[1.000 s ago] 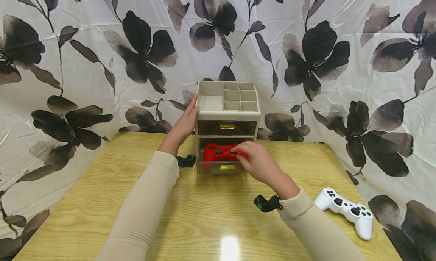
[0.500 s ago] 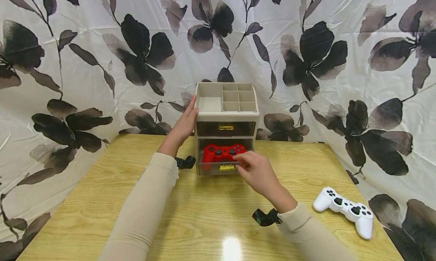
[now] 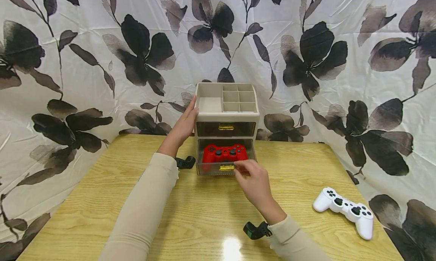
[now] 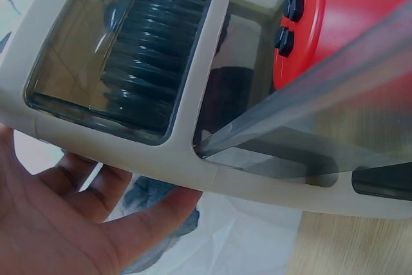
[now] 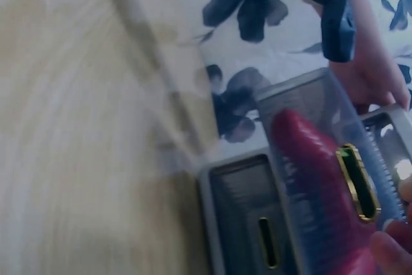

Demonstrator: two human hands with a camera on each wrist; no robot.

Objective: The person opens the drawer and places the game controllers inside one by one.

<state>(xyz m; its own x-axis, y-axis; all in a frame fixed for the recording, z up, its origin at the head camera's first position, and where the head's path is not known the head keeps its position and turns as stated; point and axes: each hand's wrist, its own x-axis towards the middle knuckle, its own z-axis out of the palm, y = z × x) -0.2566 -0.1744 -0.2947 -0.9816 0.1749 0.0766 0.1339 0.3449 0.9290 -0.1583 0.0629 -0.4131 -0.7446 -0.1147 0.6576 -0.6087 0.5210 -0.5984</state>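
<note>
A cream desktop drawer unit [image 3: 227,117] stands at the table's back. Its lower clear drawer [image 3: 208,169] is pulled out and holds a red game controller [image 3: 223,153]. My left hand [image 3: 182,127] rests against the unit's left side; in the left wrist view its thumb [image 4: 161,217] touches the cream frame. My right hand [image 3: 254,181] is at the drawer front, fingertips close by the right end of the gold handle [image 3: 226,167], loosely bent with nothing seen between them. Blur in the right wrist view hides whether those fingertips [image 5: 389,249] touch the handle.
A white game controller [image 3: 344,211] lies on the wooden table [image 3: 204,223] at the right. The unit's upper drawer [image 3: 211,129] is closed, and its top has compartments [image 3: 239,98]. Floral cloth [image 3: 259,56] hangs behind.
My right hand has left the red controller in the drawer and come down and toward me, to the gold handle. My left hand has stayed against the unit.
</note>
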